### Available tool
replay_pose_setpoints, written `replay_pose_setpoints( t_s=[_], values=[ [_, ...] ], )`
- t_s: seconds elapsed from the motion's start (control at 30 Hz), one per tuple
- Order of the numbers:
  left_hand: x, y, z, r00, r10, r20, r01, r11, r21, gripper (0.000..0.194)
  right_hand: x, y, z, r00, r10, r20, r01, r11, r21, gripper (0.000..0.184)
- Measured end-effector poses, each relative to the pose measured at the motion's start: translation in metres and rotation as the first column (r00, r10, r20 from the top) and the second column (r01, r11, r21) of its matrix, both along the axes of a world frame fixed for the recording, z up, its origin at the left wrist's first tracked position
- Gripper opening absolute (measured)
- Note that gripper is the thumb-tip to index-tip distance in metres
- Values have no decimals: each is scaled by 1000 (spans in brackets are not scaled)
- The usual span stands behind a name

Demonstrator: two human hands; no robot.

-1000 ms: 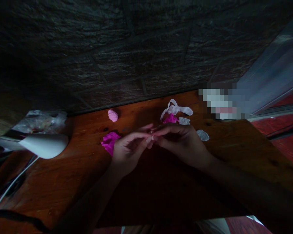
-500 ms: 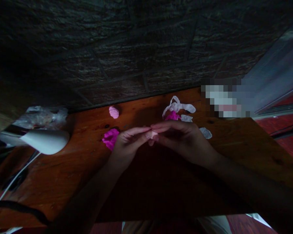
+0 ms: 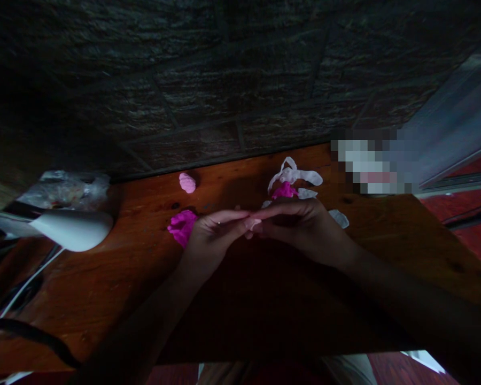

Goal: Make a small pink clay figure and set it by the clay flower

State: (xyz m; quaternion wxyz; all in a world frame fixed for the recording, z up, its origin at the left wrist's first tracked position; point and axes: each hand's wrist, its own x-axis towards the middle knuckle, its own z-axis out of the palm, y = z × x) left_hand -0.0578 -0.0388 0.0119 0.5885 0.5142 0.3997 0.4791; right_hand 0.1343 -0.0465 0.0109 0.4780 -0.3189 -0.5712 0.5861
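1. My left hand (image 3: pixel 208 232) is nearly closed at the tips, thumb and fingers pinching a small pale pink piece (image 3: pixel 255 224)
2. My right hand (image 3: pixel 300 222) meets it from the other side, its fingers curved and their tips drawn in on that same piece, so it sits between both sets of fingertips, above the wooden table (image 3: pixel 88 294)
3. Just beside my left hand, partly behind it, lies a crumpled magenta sheet (image 3: pixel 181 226); beyond it, near the wall (image 3: pixel 176 117), sits a light pink lump (image 3: pixel 187 183)
4. Past my right hand I see a whitish looped strip (image 3: pixel 309 177), with a magenta scrap (image 3: pixel 282 190) and a whitish scrap (image 3: pixel 307 193) close to it
5. A flat pale disc (image 3: pixel 339 218) lies to the right, near my right wrist
6. Far to my left are a clear plastic bag (image 3: pixel 72 193) and a smooth white rounded object (image 3: pixel 77 231) with a white cord (image 3: pixel 28 291)
7. At the table's far right, a pixelated patch (image 3: pixel 361 166) covers something whitish with a reddish band; any label there is hidden from me
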Motion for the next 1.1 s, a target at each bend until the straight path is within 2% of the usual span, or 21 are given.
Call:
replay_pose_setpoints(
  t_s=[0.1,0.23,0.33,0.43,0.5,0.67,0.77,0.87,0.93,1.03,1.1],
  values=[
    [-2,0,-1,997,25,-74,-19,997,80,14,-3,-1,-2,999,-37,-24,37,999,-2,14],
    [-6,3,-6,998,-56,-22,57,997,48,19,-2,-2,2,995,-66,-72,64,998,-24,19],
    [-7,5,-10,995,-94,36,92,995,45,22,3,0,7,997,2,-72,-5,999,-47,19],
    [-6,5,-10,995,-76,67,73,996,47,19,7,3,7,991,81,-110,-91,992,-83,18],
    [-4,3,-8,997,-60,49,58,997,45,19,7,4,6,990,80,-115,-90,992,-83,16],
    [4,-3,-2,999,9,-39,-6,997,73,16,1,2,3,996,-68,-65,69,998,14,16],
    [7,-4,-4,1000,11,-10,-11,999,36,22,-2,-1,3,987,-154,-54,156,987,43,14],
    [7,-3,-4,1000,-9,-19,9,1000,-8,27,-2,0,2,986,-165,-37,167,983,70,19],
    [7,-3,-2,998,-28,-47,30,999,41,23,-1,1,1,987,-155,-40,158,983,95,22],
    [7,-4,3,999,-2,-41,8,989,146,15,-1,2,-1,991,-134,-28,137,980,147,16],
    [9,-6,3,998,29,-52,-19,984,180,11,-2,1,-2,983,-180,41,163,952,259,11]
  ],
)
